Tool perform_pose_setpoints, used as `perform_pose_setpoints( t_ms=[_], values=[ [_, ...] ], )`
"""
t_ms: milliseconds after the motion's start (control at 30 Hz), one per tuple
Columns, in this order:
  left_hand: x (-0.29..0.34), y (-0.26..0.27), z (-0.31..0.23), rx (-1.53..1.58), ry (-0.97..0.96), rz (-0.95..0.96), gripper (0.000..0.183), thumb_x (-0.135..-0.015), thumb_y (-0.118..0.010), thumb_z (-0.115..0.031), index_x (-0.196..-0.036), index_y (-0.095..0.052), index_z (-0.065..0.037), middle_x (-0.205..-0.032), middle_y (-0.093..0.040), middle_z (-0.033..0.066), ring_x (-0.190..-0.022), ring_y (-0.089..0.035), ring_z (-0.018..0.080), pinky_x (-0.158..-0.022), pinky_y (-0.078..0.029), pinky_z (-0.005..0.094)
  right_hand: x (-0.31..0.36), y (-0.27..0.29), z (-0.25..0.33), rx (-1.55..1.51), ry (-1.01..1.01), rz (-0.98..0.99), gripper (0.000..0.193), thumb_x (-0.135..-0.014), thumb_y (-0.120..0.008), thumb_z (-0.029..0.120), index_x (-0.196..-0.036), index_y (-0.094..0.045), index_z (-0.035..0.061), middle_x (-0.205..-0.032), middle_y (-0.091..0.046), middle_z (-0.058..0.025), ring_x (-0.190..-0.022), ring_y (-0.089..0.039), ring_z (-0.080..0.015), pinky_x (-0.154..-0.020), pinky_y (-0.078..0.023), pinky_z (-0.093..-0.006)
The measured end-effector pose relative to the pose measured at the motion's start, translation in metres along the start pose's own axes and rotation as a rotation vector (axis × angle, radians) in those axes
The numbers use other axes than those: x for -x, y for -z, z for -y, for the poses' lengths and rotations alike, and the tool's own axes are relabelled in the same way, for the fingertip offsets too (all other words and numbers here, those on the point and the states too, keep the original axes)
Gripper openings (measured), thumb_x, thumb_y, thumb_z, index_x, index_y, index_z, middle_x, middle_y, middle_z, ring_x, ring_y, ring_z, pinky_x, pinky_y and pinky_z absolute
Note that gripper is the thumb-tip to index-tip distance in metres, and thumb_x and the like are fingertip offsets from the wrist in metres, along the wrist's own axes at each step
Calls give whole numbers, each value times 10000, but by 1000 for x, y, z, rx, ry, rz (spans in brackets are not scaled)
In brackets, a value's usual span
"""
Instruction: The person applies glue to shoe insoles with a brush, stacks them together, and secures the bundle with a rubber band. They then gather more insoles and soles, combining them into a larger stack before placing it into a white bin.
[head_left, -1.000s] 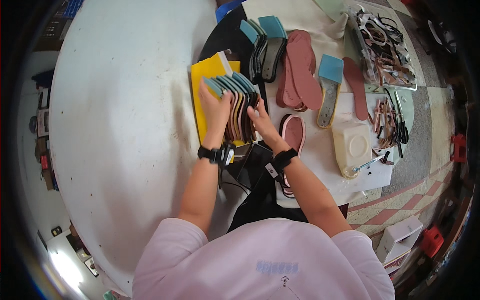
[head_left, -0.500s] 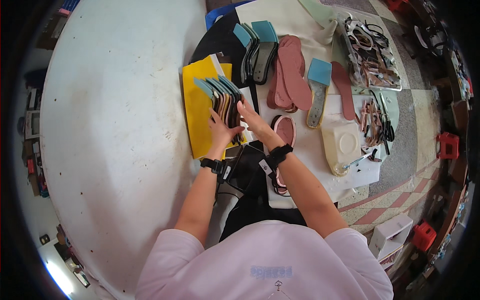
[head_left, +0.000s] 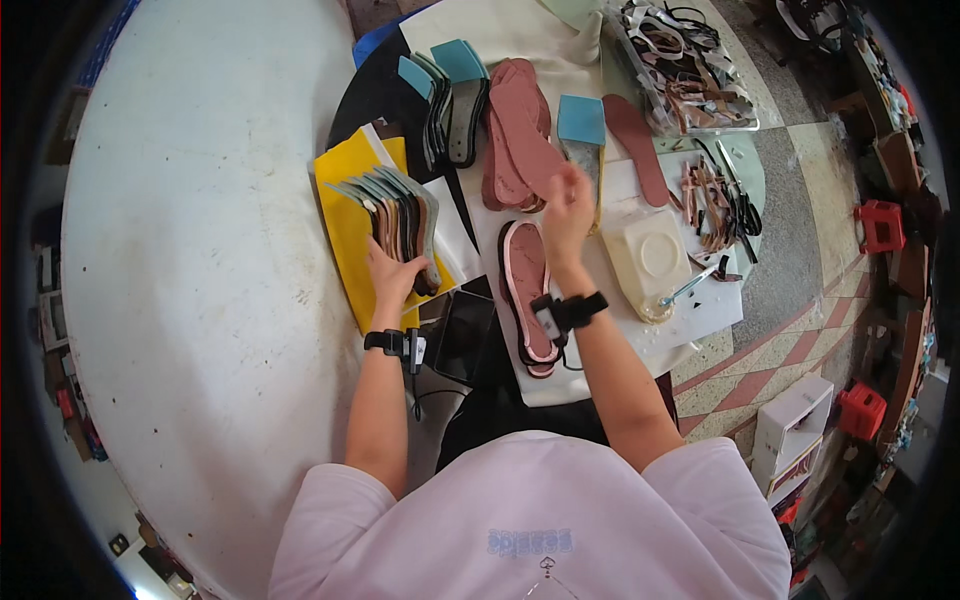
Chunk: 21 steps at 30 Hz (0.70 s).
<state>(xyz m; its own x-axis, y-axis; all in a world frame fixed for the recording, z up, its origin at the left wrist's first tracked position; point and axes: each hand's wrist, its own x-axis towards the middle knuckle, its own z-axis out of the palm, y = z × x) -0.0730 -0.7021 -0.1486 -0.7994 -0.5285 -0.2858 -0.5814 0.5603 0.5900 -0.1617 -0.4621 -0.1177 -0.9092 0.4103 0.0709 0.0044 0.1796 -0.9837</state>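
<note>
My left hand (head_left: 390,278) spans the near end of a row of shoe soles (head_left: 398,215), its thumb on one side and fingers on the other. These soles stand on edge, packed together, with blue-grey heel ends and black, tan and grey edges. They rest on a yellow sheet (head_left: 340,235). My right hand (head_left: 568,215) hovers, fingers loosely bent and apart, by the lower tip of the stacked pink insoles (head_left: 520,120). It partly covers a yellow-edged sole with a blue heel (head_left: 582,120). Contact with either cannot be made out. A pink-lined sole (head_left: 525,290) lies left of my right wrist.
Further blue-heeled soles (head_left: 460,110) stand at the back. A single pink insole (head_left: 636,150) lies to the right. A pale plastic container (head_left: 645,255) sits near a pile of straps and scissors (head_left: 725,205). A clear bin of straps (head_left: 685,70) is at the far right.
My right hand has left the row of soles and moved right, to the pink insoles. My left hand stays at the row. The whole view has shifted, with the table things now further left.
</note>
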Motion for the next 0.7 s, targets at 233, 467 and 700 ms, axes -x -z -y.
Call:
perform_pose_setpoints(
  t_ms=[233,467,700],
  values=[
    [1,-4,-8,17,13,38,1121,-525,-798,-245,-1386,-135,27,-1359,-258,306,-1272,-274,410,-1051,-264,383,-64,20,-72,688,-131,-72,547,-713,-611,98,-1184,-366,-35,-1164,-407,-251,-1109,-405,-399,-870,-396,-492],
    [3,1,-9,7,52,54,1116,-524,-794,-258,-1383,-143,31,-1338,-279,305,-1245,-305,413,-1037,-283,384,-68,16,-60,910,-400,-1,582,-688,-656,197,-1158,-364,13,-1119,-458,-217,-1056,-465,-383,-830,-421,-514],
    [0,2,0,31,18,40,1133,-508,-800,-266,-1378,-140,38,-1316,-296,318,-1225,-324,422,-1023,-299,391,-70,15,-72,877,-317,-26,477,-693,-640,201,-1075,-436,-1,-1038,-520,-227,-978,-522,-397,-813,-450,-479]
  ],
)
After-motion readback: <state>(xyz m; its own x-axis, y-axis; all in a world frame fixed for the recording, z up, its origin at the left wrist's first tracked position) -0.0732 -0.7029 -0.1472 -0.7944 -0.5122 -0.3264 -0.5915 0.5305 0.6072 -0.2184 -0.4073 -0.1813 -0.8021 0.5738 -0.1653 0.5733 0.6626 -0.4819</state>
